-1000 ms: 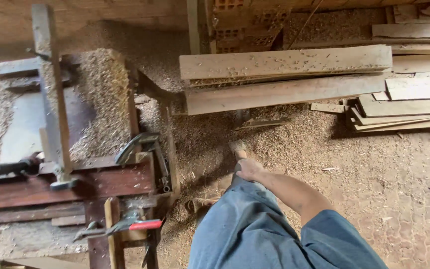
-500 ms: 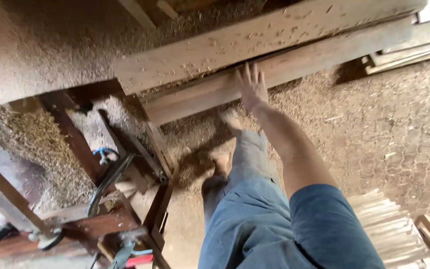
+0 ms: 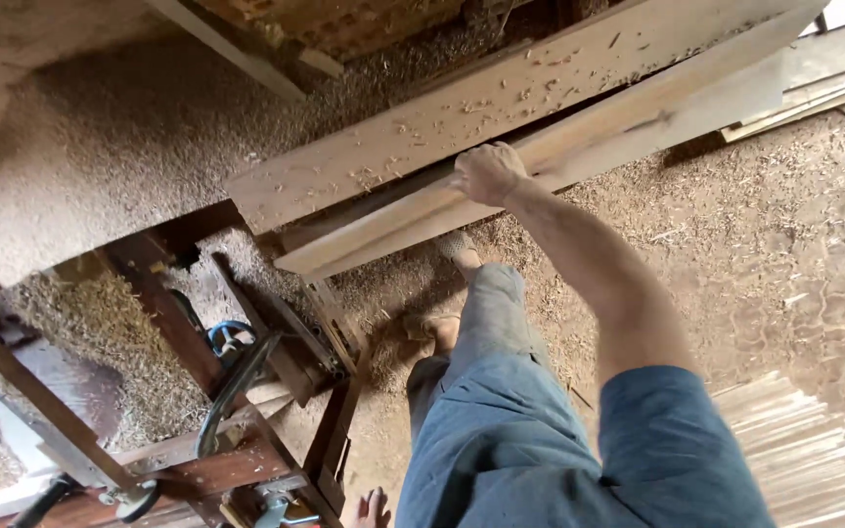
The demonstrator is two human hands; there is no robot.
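Your right hand [image 3: 486,173] is curled tight over the upper edge of the lower plank [image 3: 559,166], fingers tucked into the dark gap beneath the upper plank [image 3: 462,112]. That lower plank runs on a slant from its near end, just above the machine frame [image 3: 246,372], up toward the top right corner, and its near end hangs free over the shavings. The upper plank lies right behind it, dusted with chips, its long edge running parallel and close, so there's little room between the two boards where your knuckles sit.

Your left hand [image 3: 372,508] only peeks in at the bottom edge, fingers spread and holding nothing, down beside the frame's leg.

Open room: the sawdust floor [image 3: 755,254] to your right is broad and bare out to the stacked slats [image 3: 814,460] at the lower right corner. To your left it's crowded, with the dark wooden frame, a curved metal lever [image 3: 232,391] and a heap of shavings [image 3: 100,323] pressed close to your feet. Your forward foot is planted just under the lower plank's near stretch.
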